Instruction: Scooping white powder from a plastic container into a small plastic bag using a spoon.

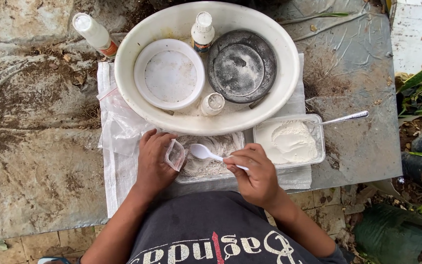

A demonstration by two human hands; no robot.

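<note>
The right hand (257, 176) has its grip closed on the handle of a white plastic spoon (206, 153), whose bowl hangs over a clear tray of greyish powder (211, 159) at the near edge of the worktop (35, 161). The left hand (153, 161) pinches a small clear bag (175, 154) open just left of the spoon. To the right, a second clear tray (289, 142) holds white powder and a metal spoon (345, 118). Farther off, a white oval basin (206, 68) carries a white bowl (169, 74), a dark round pan (242, 66) and two small bottles (202, 32).

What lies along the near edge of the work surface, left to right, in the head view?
Left hand holding a small clear bag → white plastic spoon → right hand → clear tray of white powder → metal spoon handle.
</note>
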